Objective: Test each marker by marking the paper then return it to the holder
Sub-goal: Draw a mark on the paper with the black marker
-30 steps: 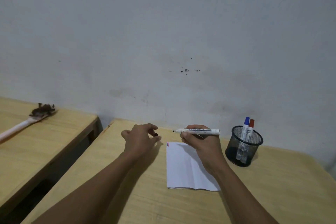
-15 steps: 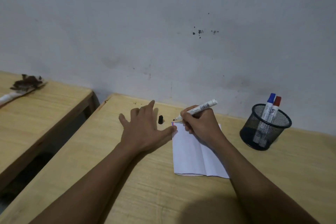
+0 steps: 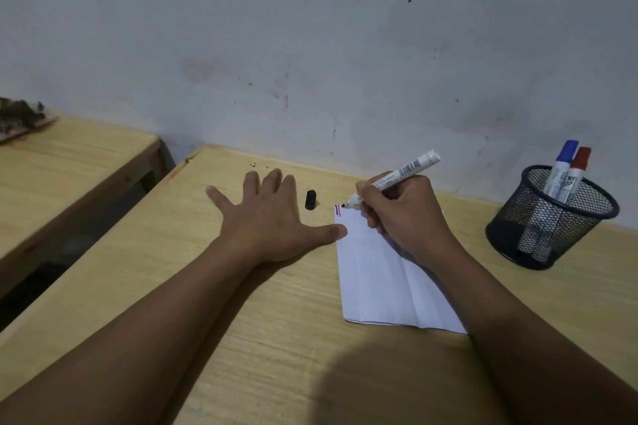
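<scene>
Holder: black mesh holder stands upright on the desk, far right, near the wall.
Holder contents: two capped markers, a blue-capped marker and a red-capped marker, side by side, caps up, both leaning toward the right.
Marker in use: white black-tipped marker held in the right hand; uncapped.
Marker axis: long axis runs diagonally, tail end up and to the right toward the wall, black tip down and to the left.
Tip position: at the far left corner of the paper, just beside a short blue and red mark; whether the tip touches the sheet cannot be told.
Right fingers: curled tight around the marker barrel, in a writing grip; heel of the hand rests over the paper.
Left hand: flat on the desk, palm down, fingers spread wide, holding nothing; thumb tip reaches the left edge of the paper.
Cap: black cap stands on the desk between the left hand and the marker tip, apart from both.
Paper: white creased sheet lying flat on the desk between hands and holder.
</scene>
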The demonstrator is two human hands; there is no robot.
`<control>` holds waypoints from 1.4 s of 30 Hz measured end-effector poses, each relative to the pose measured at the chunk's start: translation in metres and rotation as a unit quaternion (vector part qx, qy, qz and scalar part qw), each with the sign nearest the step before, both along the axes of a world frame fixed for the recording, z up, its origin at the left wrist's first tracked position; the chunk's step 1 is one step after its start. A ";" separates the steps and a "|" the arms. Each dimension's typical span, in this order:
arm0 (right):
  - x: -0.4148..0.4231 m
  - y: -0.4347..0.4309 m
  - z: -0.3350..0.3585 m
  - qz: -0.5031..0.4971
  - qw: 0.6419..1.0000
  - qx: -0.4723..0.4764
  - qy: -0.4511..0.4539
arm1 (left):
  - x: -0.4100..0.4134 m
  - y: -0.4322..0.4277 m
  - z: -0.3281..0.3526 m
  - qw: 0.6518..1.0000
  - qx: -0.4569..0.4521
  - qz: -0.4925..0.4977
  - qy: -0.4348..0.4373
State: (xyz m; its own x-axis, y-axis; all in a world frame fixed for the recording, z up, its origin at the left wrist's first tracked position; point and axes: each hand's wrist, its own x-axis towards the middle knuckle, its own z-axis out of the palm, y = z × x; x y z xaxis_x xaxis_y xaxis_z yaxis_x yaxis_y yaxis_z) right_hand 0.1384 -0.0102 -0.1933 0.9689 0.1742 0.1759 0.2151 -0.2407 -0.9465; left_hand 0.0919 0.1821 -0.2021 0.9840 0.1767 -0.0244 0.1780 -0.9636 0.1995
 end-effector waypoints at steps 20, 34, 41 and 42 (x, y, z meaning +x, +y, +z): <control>0.001 0.000 0.000 0.025 0.999 0.014 0.017 | 0.000 -0.001 0.002 1.000 0.005 -0.005 0.007; -0.002 -0.003 0.001 0.014 0.997 0.068 0.018 | -0.007 0.002 0.005 0.958 -0.209 -0.009 -0.195; -0.021 -0.002 0.042 0.014 0.995 0.093 -0.015 | -0.015 -0.009 0.018 0.958 -0.192 0.013 -0.213; -0.025 -0.003 0.051 0.010 0.995 0.095 -0.022 | -0.018 -0.009 0.019 0.959 -0.183 0.017 -0.218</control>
